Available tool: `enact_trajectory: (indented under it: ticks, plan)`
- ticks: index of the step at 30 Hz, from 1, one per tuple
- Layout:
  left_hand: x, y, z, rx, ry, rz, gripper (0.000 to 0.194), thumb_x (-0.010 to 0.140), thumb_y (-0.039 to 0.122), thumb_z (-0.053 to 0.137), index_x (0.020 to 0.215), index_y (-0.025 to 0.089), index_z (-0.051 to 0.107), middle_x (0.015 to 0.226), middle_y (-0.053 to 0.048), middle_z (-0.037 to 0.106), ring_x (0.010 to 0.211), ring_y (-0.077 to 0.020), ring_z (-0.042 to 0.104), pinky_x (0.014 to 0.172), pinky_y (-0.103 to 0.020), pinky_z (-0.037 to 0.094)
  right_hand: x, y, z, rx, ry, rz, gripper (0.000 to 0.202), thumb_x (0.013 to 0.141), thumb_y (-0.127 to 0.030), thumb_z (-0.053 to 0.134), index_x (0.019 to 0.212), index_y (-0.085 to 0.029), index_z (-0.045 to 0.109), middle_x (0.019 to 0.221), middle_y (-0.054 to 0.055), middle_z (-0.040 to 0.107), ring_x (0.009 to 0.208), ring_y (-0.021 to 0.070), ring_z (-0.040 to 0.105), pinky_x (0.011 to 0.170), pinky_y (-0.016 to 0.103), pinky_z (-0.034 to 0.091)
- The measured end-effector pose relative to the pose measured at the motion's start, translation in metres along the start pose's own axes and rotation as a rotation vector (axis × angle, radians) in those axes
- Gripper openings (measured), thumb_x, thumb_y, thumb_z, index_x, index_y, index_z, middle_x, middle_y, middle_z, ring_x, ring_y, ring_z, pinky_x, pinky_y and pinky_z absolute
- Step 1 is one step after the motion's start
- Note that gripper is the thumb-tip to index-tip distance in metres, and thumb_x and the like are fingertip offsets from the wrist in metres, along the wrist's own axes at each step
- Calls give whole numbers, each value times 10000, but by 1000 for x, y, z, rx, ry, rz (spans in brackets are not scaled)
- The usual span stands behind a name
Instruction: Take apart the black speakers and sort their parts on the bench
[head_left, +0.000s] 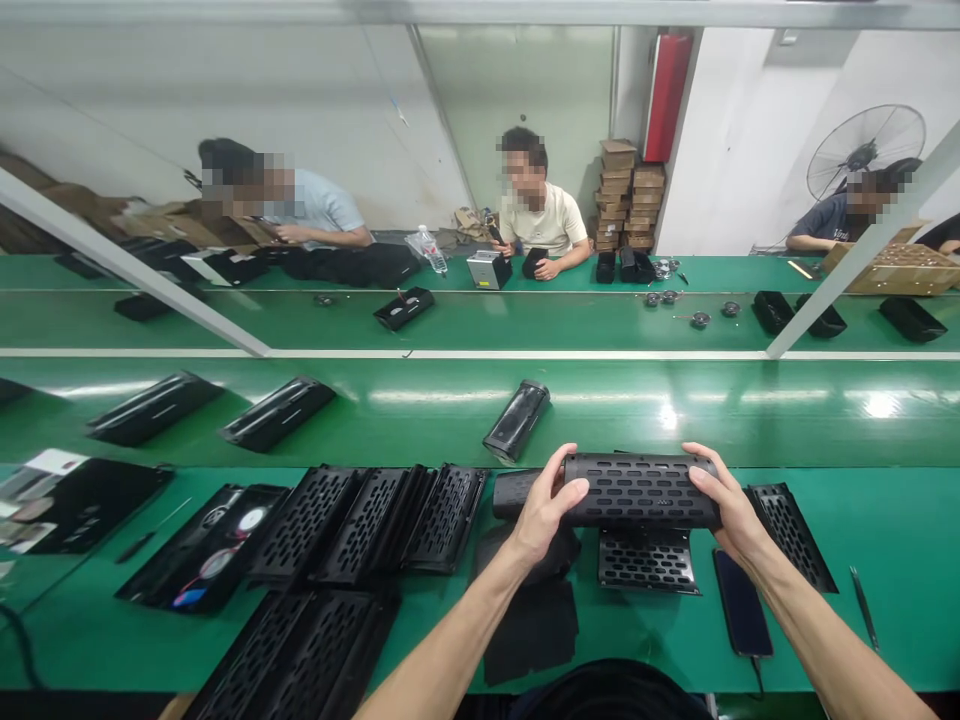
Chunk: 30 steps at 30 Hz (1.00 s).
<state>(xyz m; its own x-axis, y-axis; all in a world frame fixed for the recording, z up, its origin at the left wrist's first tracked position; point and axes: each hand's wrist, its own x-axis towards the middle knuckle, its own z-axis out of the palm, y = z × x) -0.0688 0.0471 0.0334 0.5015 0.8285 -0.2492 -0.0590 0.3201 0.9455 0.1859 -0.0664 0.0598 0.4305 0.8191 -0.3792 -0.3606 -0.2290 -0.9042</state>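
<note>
Over bench (911, 560) | slotted casing (637, 490) between left hand (545, 512), right hand (733, 510) | both half-closed, gripping its ends

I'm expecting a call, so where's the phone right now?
In the head view, the phone lies right of centre on the green tabletop, just below the right hand and left of that forearm.

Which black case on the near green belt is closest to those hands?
The glossy black oblong case lying on the green belt beyond the left hand; the belt's other black cases lie farther left.
</note>
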Motion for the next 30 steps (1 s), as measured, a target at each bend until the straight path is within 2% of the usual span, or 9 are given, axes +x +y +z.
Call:
enact_trajectory:
  ticks: [2, 4, 6, 10, 12, 16, 20, 25, 30]
  plan:
    - [-5, 3, -2, 67, -106, 36, 960, 790, 580, 795, 1591, 240, 391, 1624, -134, 450, 1510, -381, 387, 1261, -499, 296, -2, 0, -6, -27, -45, -20, 728, 725, -577, 868, 1330, -300, 574, 924, 25, 744, 825, 265, 715, 743, 354, 556]
    - [-11, 8, -5, 97, -225, 73, 1123, 763, 566, 837, 1656, 260, 230, 1705, -138, 319, 1535, -383, 359, 1263, -507, 308, -4, 2, -13, -43, -87, -57, 727, 774, -594, 837, 1379, -322, 541, 1031, 44, 743, 874, 264, 719, 774, 362, 569]
    - [-17, 11, -5, 112, -287, 114, 1187, 758, 546, 851, 1670, 255, 150, 1674, -157, 372, 1480, -383, 447, 1228, -507, 377, -6, 7, -19, -65, -112, -121, 683, 809, -613, 802, 1376, -340, 539, 1174, 61, 714, 925, 262, 713, 800, 368, 578]
    - [-25, 8, -3, 172, -286, 190, 1111, 808, 551, 802, 1661, 231, 165, 1516, -162, 563, 1333, -376, 596, 1146, -501, 476, -7, 21, -30, -187, -96, -343, 566, 861, -632, 731, 1315, -330, 577, 1353, 84, 629, 1039, 282, 677, 864, 386, 572]
    - [-27, 2, -4, 210, -296, 229, 1108, 823, 571, 783, 1666, 236, 147, 1526, -171, 550, 1352, -388, 582, 1149, -522, 475, -8, 27, -35, -257, -87, -438, 552, 891, -625, 692, 1337, -325, 569, 1421, 95, 593, 1112, 305, 654, 902, 405, 563]
    - [-30, -9, -12, 413, -280, 322, 1265, 736, 602, 856, 1677, 254, 85, 1643, -204, 385, 1487, -444, 421, 1187, -623, 413, -16, 30, -43, -361, -135, -539, 593, 925, -608, 662, 1425, -322, 521, 1561, 103, 502, 1369, 363, 519, 1070, 466, 492]
    - [-34, -12, -21, 609, -237, 413, 1228, 701, 492, 906, 1661, 274, 173, 1624, -196, 383, 1462, -440, 447, 1191, -664, 397, -26, 32, -41, -335, -196, -507, 665, 941, -638, 618, 1509, -334, 451, 1648, 87, 397, 1480, 372, 404, 1130, 483, 461]
    - [-41, -12, -18, 660, -184, 437, 1177, 683, 410, 908, 1642, 269, 240, 1526, -173, 489, 1399, -420, 517, 1168, -634, 447, -26, 40, -35, -302, -148, -413, 567, 946, -650, 589, 1404, -324, 513, 1517, 104, 502, 1336, 362, 531, 1027, 477, 535]
    - [-47, -10, -13, 648, -157, 374, 1168, 702, 458, 889, 1641, 249, 228, 1547, -193, 474, 1410, -435, 506, 1167, -641, 433, -24, 40, -31, -266, -102, -306, 593, 905, -702, 610, 1337, -302, 537, 1362, 111, 598, 1131, 335, 642, 921, 452, 578]
